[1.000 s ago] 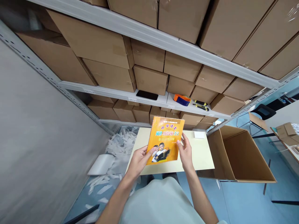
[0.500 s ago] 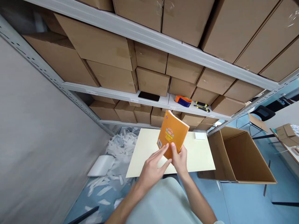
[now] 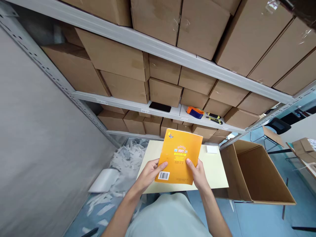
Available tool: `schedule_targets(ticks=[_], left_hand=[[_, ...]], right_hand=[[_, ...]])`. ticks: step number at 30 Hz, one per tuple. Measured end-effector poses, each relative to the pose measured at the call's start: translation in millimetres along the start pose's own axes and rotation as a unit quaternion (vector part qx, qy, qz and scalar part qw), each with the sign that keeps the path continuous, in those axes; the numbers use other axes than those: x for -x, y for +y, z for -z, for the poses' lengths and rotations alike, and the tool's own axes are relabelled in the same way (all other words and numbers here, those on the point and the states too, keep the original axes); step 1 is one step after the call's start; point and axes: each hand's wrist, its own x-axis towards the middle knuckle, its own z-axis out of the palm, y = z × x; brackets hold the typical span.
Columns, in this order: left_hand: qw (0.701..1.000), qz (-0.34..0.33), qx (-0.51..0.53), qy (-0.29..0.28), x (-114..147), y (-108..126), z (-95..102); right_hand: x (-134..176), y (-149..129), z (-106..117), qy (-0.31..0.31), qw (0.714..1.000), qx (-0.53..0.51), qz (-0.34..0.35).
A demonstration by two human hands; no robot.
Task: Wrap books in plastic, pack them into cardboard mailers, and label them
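Note:
An orange book [image 3: 179, 158] is held up above the pale yellow tabletop [image 3: 214, 172], its barcode side turned toward me. My left hand [image 3: 150, 171] grips its lower left edge, thumb on the cover near the barcode. On the right edge, my right hand [image 3: 198, 172] holds it with the thumb on the cover and the other fingers behind. Fingers behind the book are partly hidden. A small white block or stack [image 3: 211, 149] lies on the tabletop beyond my right hand.
An open cardboard box [image 3: 266, 174] stands right of the table. Shelves full of cartons [image 3: 165, 93] rise ahead, holding a black phone [image 3: 160, 107], an orange and blue tape-like item [image 3: 195, 112] and yellow-black cutters [image 3: 214, 118]. White scraps [image 3: 125, 158] and a white roll [image 3: 105, 180] lie on the left.
The book has turned from a slant to face me squarely and come lower. My left hand, earlier spread beside its lower corner, now grips the left edge.

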Motion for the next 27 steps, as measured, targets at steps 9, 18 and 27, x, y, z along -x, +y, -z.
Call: schedule_targets(ticks=[9,18,27], left_hand=[[0.984,-0.091,-0.077,0.133,-19,-28,-3.6],[0.901,-0.25,-0.313,0.166,-10,-61,-31.0],[0.921,-0.227,-0.228,0.219,-14,-48,3.5]], right_hand=[[-15,30,9,0.113,0.979,0.141,0.092],[2,58,-43,0.045,0.98,0.184,0.058],[-3,4,-15,0.018,0.998,0.053,0.019]])
